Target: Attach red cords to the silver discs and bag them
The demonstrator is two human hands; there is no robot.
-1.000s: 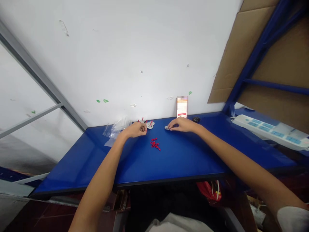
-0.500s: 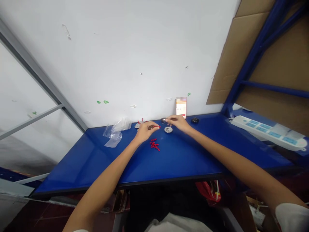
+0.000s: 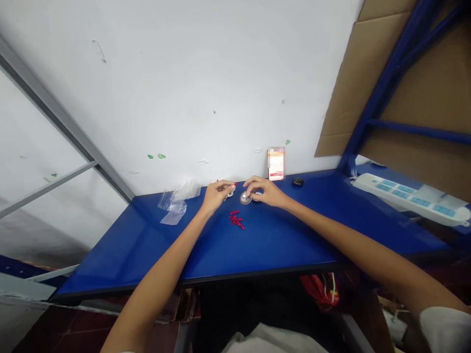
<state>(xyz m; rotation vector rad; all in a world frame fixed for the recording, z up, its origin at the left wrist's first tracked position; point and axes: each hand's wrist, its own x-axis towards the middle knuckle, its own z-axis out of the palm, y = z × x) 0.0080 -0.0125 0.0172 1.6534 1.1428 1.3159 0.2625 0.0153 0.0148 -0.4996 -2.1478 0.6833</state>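
My left hand (image 3: 218,196) is closed in a pinch at the back of the blue table. A small round silvery piece (image 3: 230,194) shows just under its thumb, with a bit of red cord at the fingertips. Facing it, my right hand (image 3: 268,192) has its fingertips closed on a round, shiny, clear-looking disc (image 3: 245,197), tilted toward me. Partly hidden under the right fingers lies a grey round piece (image 3: 258,197). A small pile of knotted red cords (image 3: 236,220) rests on the table in front of both hands.
Clear plastic bags (image 3: 176,201) lie to the left. A lit phone (image 3: 276,163) leans on the white wall, with a small black object (image 3: 298,182) to its right. A white power strip (image 3: 410,198) sits at the far right. The table's front edge (image 3: 257,273) is dark.
My right hand has come down and left, bringing its disc beside the left hand. My left hand has shifted slightly left and turned. The red cords have stayed put.
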